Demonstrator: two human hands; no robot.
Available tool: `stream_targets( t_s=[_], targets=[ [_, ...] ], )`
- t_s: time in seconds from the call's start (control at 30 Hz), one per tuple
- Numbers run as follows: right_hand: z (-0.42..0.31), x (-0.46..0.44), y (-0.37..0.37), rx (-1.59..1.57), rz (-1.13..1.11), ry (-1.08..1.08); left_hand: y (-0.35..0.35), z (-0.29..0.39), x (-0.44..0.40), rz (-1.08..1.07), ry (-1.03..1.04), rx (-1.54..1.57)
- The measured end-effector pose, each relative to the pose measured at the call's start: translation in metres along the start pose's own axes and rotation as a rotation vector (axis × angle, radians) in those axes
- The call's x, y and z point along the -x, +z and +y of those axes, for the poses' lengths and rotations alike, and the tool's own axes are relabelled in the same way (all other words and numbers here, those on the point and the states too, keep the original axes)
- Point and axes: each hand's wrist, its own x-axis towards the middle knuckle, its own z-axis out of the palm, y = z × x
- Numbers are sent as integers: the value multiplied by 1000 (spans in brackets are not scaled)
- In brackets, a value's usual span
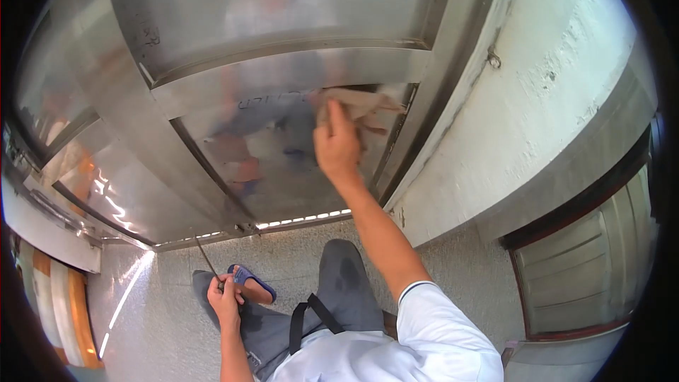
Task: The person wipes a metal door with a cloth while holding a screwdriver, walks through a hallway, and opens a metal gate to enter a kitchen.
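My right hand (337,147) presses a beige cloth (366,104) against the lower panel (269,180) of a shiny metal door. The index finger lies over the cloth, whose loose end spreads to the right and is slightly blurred. Dark handwritten marks (274,98) run along the top of this panel, left of the cloth. Down by my left knee, my left hand (226,302) is closed around a thin, dark, rod-like tool (204,253) that points up toward the door's foot. Its grip end is hidden in my fingers, so its exact kind does not show.
A white, chipped wall (552,99) borders the door on the right. Light comes through slots along the door's bottom edge (304,219). My foot wears a blue slipper (263,286) on the speckled floor (170,304). Another panelled door (587,262) stands at lower right.
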Motion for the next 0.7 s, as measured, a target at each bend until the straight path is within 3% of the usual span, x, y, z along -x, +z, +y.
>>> stream_targets(
  t_s=[0.07, 0.13, 0.17, 0.23, 0.27, 0.33, 0.43, 0.57, 0.63, 0.67, 0.7],
  targets=[
    [-2, 1, 2, 12, -3, 6, 6, -2, -2, -70, 21, 37],
    [18, -5, -9, 327, 109, -339, 7, -3, -1, -85, 29, 41],
    [35, -8, -15, 451, 158, -361, 7, -3, 1, -63, 43, 27],
    [16, -24, -53, 74, -119, 500, 9, -4, 5, 3, 74, 1],
    [29, -29, -59, 78, -127, 491, 7, -3, 9, 10, 70, 11],
    [54, -41, -59, 142, 295, -27, -1, 3, 12, 88, 103, 27],
    [47, -44, -48, -6, 347, 94, -23, 7, 12, 203, 174, -54],
    [13, -26, -12, -39, 287, 74, -38, 1, 9, 300, 244, -87],
    [6, -7, -5, 87, -50, -94, -41, -2, 5, 289, 242, -94],
    [10, -6, -8, 89, -43, -82, -42, -2, 2, 294, 215, -10],
    [15, -8, -10, 213, 26, -263, -42, -1, -1, 300, 187, 77]
  ],
)
